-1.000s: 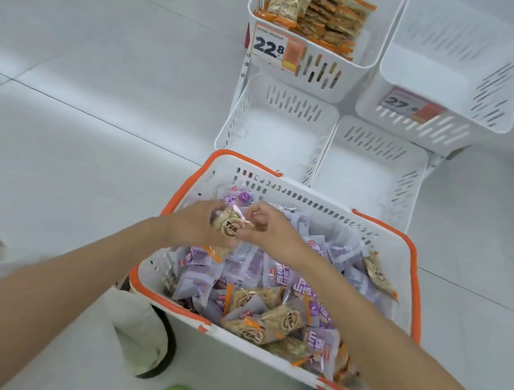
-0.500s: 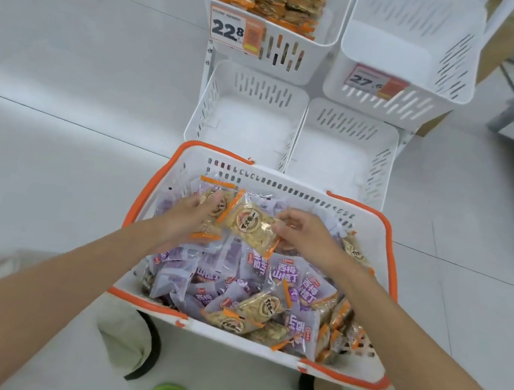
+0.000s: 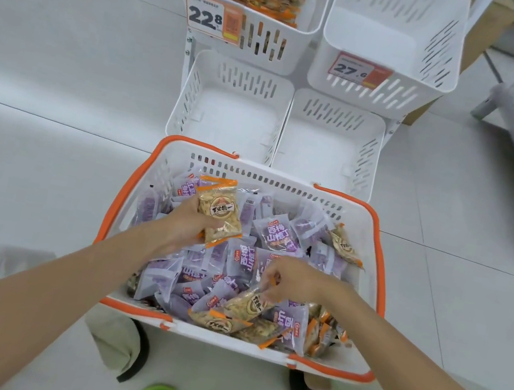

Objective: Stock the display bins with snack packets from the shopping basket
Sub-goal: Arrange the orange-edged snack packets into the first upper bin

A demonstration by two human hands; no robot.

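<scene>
The left hand (image 3: 187, 229) has its grip curled round a golden snack packet (image 3: 220, 211), held over the shopping basket (image 3: 268, 181). The right hand (image 3: 293, 277) pinches the end of a second golden packet (image 3: 249, 302) lying among the purple packets (image 3: 277, 237). They look light, crinkly and slippery, probably brittle inside, so the sealed edges seem the best hold. Beyond, on the pale tiled floor (image 3: 48, 74), the upper left bin (image 3: 268, 40) is partly stocked.

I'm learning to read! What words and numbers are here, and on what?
"22 8": left price tag, upper left bin.
"27.6": right price tag, upper right bin.
"西梅山楂丁": purple packet in the basket.
Logos on the golden packet in the left hand and the lower packet the right hand pinches: too blurred.
Tags' small print: too small.
</scene>
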